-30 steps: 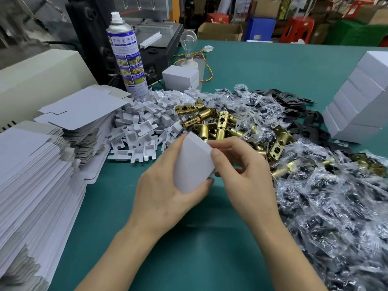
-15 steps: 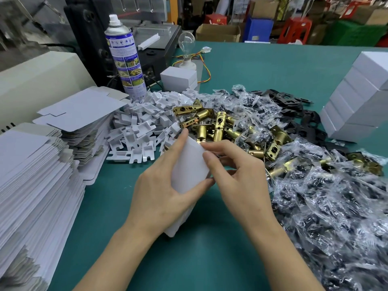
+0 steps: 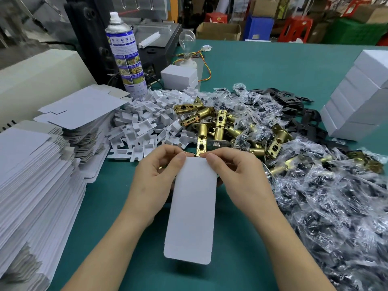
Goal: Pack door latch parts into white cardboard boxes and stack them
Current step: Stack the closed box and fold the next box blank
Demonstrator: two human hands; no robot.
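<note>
- Head view: box (image 3: 193, 206) is gripped at its far edge by both hands, one at each far corner.
- Thumb of left hand (image 3: 155, 181) is laid on the top face at the far-left corner; fingers are curled round behind the edge.
- Thumb of right hand (image 3: 239, 177) is pressed on the far-right corner; fingers are curled under and mostly hidden.
- Box is held lengthwise between the forearms, long white face up, rounded flap at the near end. Whether it is still folded flat cannot be told.
- Box is positioned at centre over the green table (image 3: 273, 66). Contact with the table cannot be told.
- Brass latches (image 3: 218, 127) are heaped just beyond the fingertips; one faceplate is seen right behind the box's far edge.
- White plastic inserts (image 3: 147, 122) are piled left of the latches.
- Clear bags (image 3: 325, 206) of dark parts are spread right of the right hand, out to the frame edge.
- Black plates (image 3: 302, 114) are scattered beyond the bags.
- Closed boxes (image 3: 357, 106) are stacked at the far right.
- Flat blanks (image 3: 31, 185) are stacked in two piles at left.
- Spray can (image 3: 128, 57) is stood upright behind the inserts, with a small box (image 3: 179, 77) to its right and a bulb (image 3: 186, 38) behind that.
</note>
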